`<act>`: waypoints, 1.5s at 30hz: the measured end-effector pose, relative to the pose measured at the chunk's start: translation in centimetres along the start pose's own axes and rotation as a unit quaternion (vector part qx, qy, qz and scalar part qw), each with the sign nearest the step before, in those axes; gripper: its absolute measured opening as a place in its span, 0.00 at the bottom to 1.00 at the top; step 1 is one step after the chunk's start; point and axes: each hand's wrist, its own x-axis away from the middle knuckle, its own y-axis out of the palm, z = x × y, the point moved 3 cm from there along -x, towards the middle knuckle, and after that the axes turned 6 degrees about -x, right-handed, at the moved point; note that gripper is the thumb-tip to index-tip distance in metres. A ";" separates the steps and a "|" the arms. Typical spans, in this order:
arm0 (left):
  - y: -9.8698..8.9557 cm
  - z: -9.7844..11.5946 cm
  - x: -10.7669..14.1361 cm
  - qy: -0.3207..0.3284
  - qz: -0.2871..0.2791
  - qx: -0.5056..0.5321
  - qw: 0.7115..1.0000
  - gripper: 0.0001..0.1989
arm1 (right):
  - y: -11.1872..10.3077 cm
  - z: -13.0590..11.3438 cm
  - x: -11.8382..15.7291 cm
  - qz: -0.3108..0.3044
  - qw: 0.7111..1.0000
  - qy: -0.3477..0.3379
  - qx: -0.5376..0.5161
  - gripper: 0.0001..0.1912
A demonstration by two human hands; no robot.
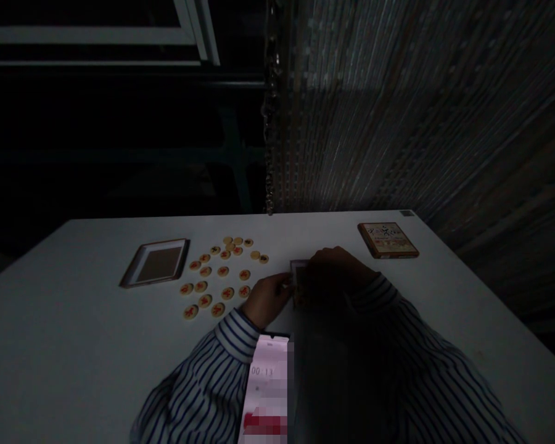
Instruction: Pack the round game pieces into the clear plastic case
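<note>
Left hand (268, 300) and right hand (337, 266) close together at a bordered tray (298, 263)

Head view: the bordered tray sits on the desk (74, 327) directly before the person, seemingly placed there so both hands reach it without stretching. The left hand is at its near left edge, fingers curled, a small pale item showing by the fingertips; whether it is pinched, I cannot tell. The right hand arches over the tray's far side, perhaps to steady it; its fingers are lost in shadow, so its grip cannot be told, nor the tray's contents.

The discs (222, 271) lie flat, left of the hands, most spread apart with red characters upward, which probably keeps them readable and easy to pick. Only a far cluster overlaps. An open tray (161, 264) stands left of them and a flat box with a printed cover (388, 240) far right, both apparently set aside to leave working room. A phone (264, 388) lies face up beside the left sleeve (203, 364), its timer digits facing the person.
</note>
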 end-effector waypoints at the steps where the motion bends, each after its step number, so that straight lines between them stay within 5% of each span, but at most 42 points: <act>1: 0.0 0.0 0.0 0.001 -0.001 -0.001 1.000 0.18 | 0.1 -0.1 0.0 -0.005 1.000 -0.001 0.003 0.16; 45: 0.0 0.0 0.0 0.001 -0.004 -0.027 1.000 0.18 | 1.8 0.5 -0.4 -0.050 0.999 -0.007 0.001 0.14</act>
